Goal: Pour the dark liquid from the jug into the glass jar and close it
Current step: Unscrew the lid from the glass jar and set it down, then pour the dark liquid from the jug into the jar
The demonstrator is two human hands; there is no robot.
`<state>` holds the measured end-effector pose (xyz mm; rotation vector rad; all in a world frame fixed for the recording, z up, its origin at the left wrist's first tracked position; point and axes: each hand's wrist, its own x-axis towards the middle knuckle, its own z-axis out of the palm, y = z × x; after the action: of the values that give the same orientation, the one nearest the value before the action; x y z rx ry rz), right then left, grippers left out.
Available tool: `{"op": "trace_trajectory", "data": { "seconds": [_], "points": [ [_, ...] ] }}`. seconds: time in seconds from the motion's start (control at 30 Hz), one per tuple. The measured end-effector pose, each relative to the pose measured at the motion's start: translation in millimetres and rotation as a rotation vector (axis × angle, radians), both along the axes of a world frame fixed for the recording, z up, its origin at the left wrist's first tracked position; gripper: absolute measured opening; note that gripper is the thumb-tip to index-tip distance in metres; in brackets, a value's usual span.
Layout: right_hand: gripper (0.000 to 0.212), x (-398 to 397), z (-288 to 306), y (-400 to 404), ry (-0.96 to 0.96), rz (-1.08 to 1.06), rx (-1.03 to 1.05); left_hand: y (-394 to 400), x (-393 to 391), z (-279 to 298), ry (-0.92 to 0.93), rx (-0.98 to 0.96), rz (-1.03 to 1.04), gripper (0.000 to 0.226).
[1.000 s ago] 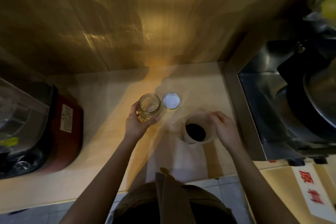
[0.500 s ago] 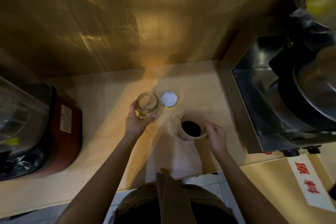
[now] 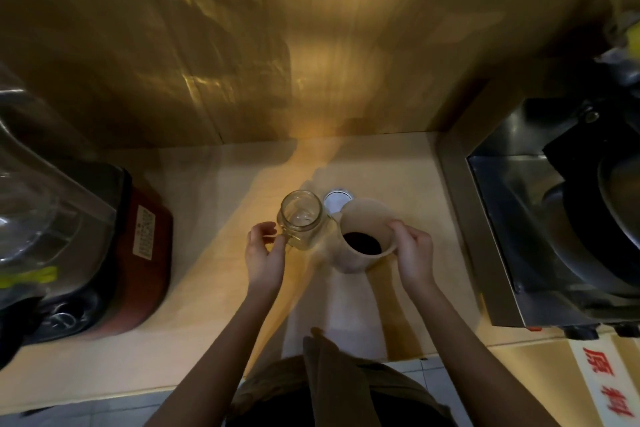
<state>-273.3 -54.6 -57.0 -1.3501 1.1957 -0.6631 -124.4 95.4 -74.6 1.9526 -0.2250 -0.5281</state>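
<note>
Glass jar (image 3: 300, 219): centre of frame, on the pale wooden counter (image 3: 207, 288), mouth open, lid off; looks empty, though glare on the glass makes the bottom hard to read.
Left hand (image 3: 264, 256): just left of the jar, fingers curled loosely around the small handle on the jar's side; firm grip or light touch, cannot tell.
Jug (image 3: 363, 236): beige, just right of the jar, tipped toward it; whether its base is off the counter cannot be told. Dark liquid (image 3: 362, 242) pools low inside.
Right hand (image 3: 414, 255): fingers closed over the jug's right rim and wall; any handle is hidden behind the hand.
Lid (image 3: 337, 199): round, white-topped, flat on the counter behind the two vessels; near edge cut off by the jug's spout.
Left edge: red-based blender (image 3: 104, 246), pitcher cropped by the frame.
Right edge: steel appliance (image 3: 554, 218), dark, partly cut off.
Lower right: sign (image 3: 604, 388) with red characters.
</note>
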Motion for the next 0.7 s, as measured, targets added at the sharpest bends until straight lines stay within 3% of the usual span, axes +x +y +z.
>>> {"op": "trace_trajectory", "data": {
  "seconds": [0.07,0.2,0.3,0.43,0.57,0.7],
  "points": [
    [0.039,7,1,-2,-0.026,0.002,-0.021,-2,-1,-4,0.029,-0.018,0.039,0.018],
    [0.04,17,-3,-10,-0.028,-0.019,-0.035,-10,-4,-15,0.12,-0.016,0.074,0.041],
    [0.054,20,-8,-16,-0.019,-0.03,-0.017,-14,-5,-22,0.162,-0.008,0.094,0.054],
    [0.041,20,-8,-22,0.055,-0.036,-0.024,-18,-4,-21,0.186,-0.022,0.13,0.048],
    [0.054,20,-10,-23,0.124,0.024,-0.071,-22,6,-16,0.231,-0.077,0.114,0.04],
    [0.051,22,-8,-26,0.121,0.06,-0.047,-27,19,-6,0.301,-0.101,0.173,0.038]
  ]
}}
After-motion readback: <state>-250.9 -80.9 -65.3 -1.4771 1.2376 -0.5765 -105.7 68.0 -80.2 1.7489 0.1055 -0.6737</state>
